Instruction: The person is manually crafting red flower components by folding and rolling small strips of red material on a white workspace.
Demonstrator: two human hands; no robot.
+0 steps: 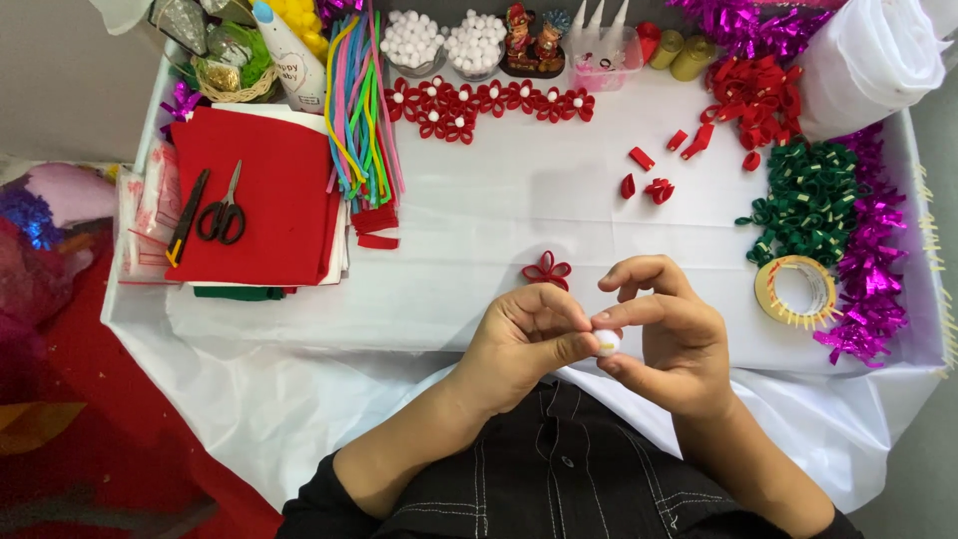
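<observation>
Both hands meet over the table's near edge: the left hand (524,344) and right hand (669,334) pinch one small white ball (607,342) between closed fingertips. Just beyond lies a red flower (547,269) without a centre; finished flowers (489,103) line the far edge. The fingers partly hide the ball.

White pompom (607,342), red felt flower (547,269), black scissors (223,212), green loops (806,200), magenta tinsel (870,265), white tablecloth (479,220)
</observation>
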